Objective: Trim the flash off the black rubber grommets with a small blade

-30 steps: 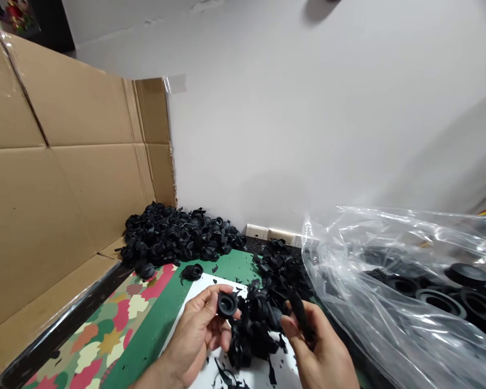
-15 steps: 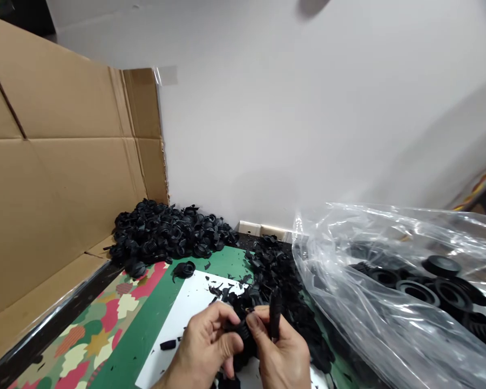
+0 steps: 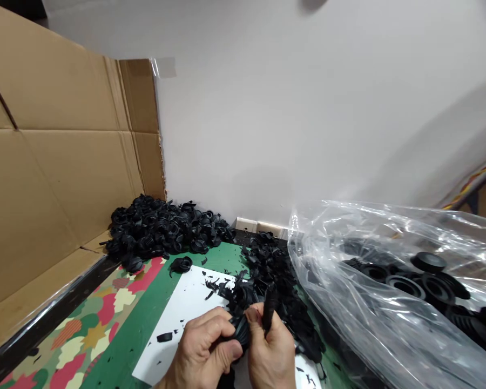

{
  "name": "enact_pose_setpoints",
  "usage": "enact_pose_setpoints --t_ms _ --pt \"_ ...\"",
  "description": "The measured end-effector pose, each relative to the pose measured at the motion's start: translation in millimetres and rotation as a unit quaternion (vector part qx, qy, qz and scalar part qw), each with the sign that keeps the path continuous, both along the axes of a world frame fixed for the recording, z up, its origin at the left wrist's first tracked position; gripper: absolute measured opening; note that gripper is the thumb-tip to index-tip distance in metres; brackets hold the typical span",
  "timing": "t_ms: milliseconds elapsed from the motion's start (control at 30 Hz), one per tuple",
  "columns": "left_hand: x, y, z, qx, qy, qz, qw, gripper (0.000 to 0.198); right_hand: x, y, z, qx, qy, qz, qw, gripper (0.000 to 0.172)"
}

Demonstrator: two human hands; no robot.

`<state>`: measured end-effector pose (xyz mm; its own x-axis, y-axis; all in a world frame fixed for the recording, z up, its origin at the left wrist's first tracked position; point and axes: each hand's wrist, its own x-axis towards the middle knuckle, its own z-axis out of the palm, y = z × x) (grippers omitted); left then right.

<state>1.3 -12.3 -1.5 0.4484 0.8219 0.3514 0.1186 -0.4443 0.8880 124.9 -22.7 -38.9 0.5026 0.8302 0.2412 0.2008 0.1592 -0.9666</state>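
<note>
My left hand [image 3: 206,348] is closed round a ribbed black rubber part [image 3: 240,330] above a white sheet [image 3: 162,351]. Close on its right, my right hand [image 3: 269,346] grips a dark, slim tool [image 3: 269,308] that stands up between thumb and fingers; its working end is hidden. The right thumb presses at the edge of the ribbed part. Black scraps [image 3: 283,281] are heaped just beyond and to the right of both hands. One loose curled black piece [image 3: 181,265] rests near the sheet's far edge.
A large pile of black ribbed pieces [image 3: 166,227] lies against a cardboard wall [image 3: 65,178] at the left. At right, a clear plastic bag [image 3: 319,270] holds black round parts [image 3: 429,262]. A pale wall stands behind.
My right hand has moved slightly left, closer to my left hand, and the tool has tilted a little. The whole view has shifted slightly.
</note>
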Motion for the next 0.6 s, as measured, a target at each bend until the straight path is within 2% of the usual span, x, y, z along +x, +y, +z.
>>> enact_pose_setpoints --t_ms 67,167,233,267,333,400,500,600 --pt "0 -2 -1.9 -0.022 -0.02 -0.007 1.0 0.031 1 2 3.2 -0.022 -0.006 -0.028 0.999 0.044" --pt "1 -8 -6.0 0.009 -0.047 -0.017 0.999 0.033 18 9 6.6 -0.053 -0.011 -0.075 0.996 0.044" --pt "1 -10 -6.8 0.038 -0.077 -0.062 0.994 0.033 37 15 7.1 -0.068 -0.008 -0.113 0.991 0.045" --pt "1 -10 -6.0 0.027 -0.094 -0.084 0.992 0.034 46 17 7.1 -0.074 -0.007 -0.128 0.989 0.045" --pt "2 -7 -2.6 -0.076 -0.121 -0.09 0.986 0.031 57 18 7.2 -0.077 -0.01 -0.14 0.987 0.044" --pt "2 0 1.3 -0.158 -0.14 -0.077 0.974 0.029 55 18 7.9 -0.075 -0.016 -0.123 0.989 0.044" --pt "1 8 3.2 -0.234 -0.177 -0.055 0.954 0.034 42 15 7.5 -0.07 -0.021 -0.081 0.994 0.045" --pt "-1 12 1.6 -0.274 -0.199 -0.046 0.94 0.032 35 13 0.2 -0.068 -0.024 -0.028 0.997 0.047"
